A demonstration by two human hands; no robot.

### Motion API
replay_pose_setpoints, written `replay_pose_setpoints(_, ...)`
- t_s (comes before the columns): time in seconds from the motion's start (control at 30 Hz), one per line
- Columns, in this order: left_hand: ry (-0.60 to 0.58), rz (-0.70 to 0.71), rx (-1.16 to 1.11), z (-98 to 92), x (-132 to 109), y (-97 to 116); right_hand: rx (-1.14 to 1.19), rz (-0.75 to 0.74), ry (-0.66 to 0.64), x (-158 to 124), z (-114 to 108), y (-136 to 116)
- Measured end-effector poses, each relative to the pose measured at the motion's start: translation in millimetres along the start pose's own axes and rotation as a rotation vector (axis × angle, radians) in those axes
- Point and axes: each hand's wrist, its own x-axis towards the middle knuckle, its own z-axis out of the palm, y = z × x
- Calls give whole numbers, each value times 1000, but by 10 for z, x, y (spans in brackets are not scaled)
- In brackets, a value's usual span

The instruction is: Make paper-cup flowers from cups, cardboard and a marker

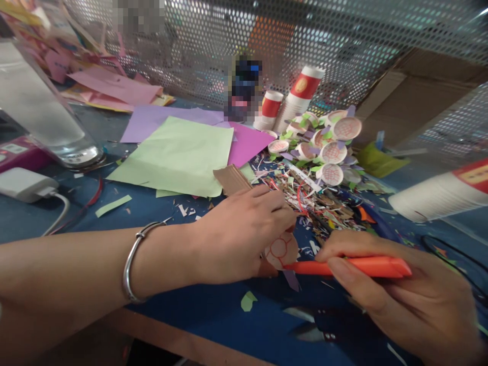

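Observation:
My left hand is closed around a small paper cup piece, whose round face carries red pen lines; the rest of it is hidden by my fingers. A purple paper strip sticks out below it. In my right hand is an orange-red marker, its tip touching the lower edge of the round face. Scissors lie on the blue table under the marker, partly hidden by my right hand. A small green paper scrap rests left of them.
Green paper and purple paper lie behind my left hand. Decorated cup pieces are heaped beyond paper scraps. Stacked cups lean at right. A glass of water and a white charger stand left.

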Motion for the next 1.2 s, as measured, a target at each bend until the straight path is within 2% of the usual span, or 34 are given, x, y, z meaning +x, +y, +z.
replay_pose_setpoints(0.17,22,12,33,15,-19,7,96,60,124,-34,50,-56)
replay_pose_setpoints(0.27,28,14,43,24,-25,8,71,111,244,-83,64,-106)
replay_pose_setpoints(0.33,39,13,48,28,-23,8,27,134,276,-101,62,-125)
replay_pose_setpoints(1.0,102,66,139,31,-36,40,-49,-27,158,-56,22,-75)
replay_pose_setpoints(1.2,118,56,118,52,-43,27,-60,13,177,-81,-16,-99)
